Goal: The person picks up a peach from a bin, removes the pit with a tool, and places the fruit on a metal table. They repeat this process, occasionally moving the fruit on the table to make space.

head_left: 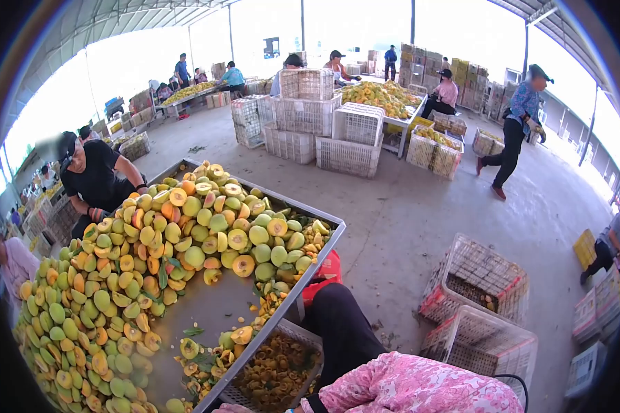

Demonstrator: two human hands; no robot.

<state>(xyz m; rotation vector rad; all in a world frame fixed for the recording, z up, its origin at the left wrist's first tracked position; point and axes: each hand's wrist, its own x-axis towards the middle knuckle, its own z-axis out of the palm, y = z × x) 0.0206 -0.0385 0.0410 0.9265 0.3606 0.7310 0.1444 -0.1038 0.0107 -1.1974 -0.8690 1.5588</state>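
A pink patterned sleeve (420,385) crosses the bottom of the view, with a dark band at its wrist. Only a sliver of my right hand (233,409) shows at the lower edge, and its fingers are hidden. My left hand is out of sight. Close by stands a raised-rim metal table (207,313) heaped with green and yellow-orange peaches (207,220), many cut into halves. Small fruit pieces lie along its rim. Below that rim, a plastic crate (303,330) holds brownish-yellow fruit pieces, next to a dark trouser leg (344,330).
Two crates (475,275) (482,344) stand on the concrete floor at right. A person in black (96,172) sits across the table. Stacked crates (306,113) and another fruit-laden table (382,96) are behind. A person (517,131) is walking at right.
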